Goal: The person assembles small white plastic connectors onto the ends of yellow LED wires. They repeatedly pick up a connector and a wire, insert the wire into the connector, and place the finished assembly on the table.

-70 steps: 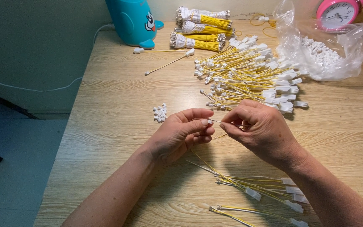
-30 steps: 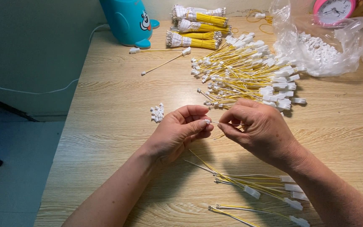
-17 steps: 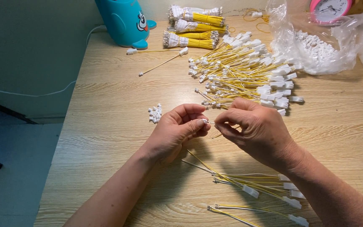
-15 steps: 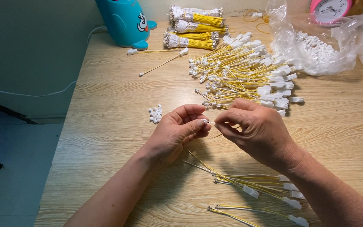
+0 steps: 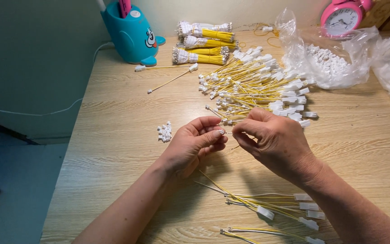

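Nearest the camera, a small group of finished yellow wires [image 5: 271, 208] lies on the wooden desk [image 5: 113, 135], each with a white connector on its end; only a handful so far. Just above them the two hands meet over the middle of the desk. The left hand [image 5: 192, 144] is curled nearly closed, thumb and forefinger pinched on something tiny at the fingertips, probably a small white connector, though it is too small to tell for sure. The right hand [image 5: 274, 142] is likewise closed in a pinch, gripping the end of a thin yellow wire [image 5: 238, 145] and bringing it tip to tip against the left fingers. Left of the hands sits a little cluster of loose white connectors [image 5: 164, 132]. Beyond, a large heap of yellow wires [image 5: 253, 90] is spread out, far bigger than the finished group, so by my reading most of the work is still ahead. Further back lie tied bundles [image 5: 204, 43] of the same wire, unopened, a clear plastic bag [image 5: 326, 63] of white parts, a blue pen holder [image 5: 129, 34] and a pink alarm clock [image 5: 341, 18].
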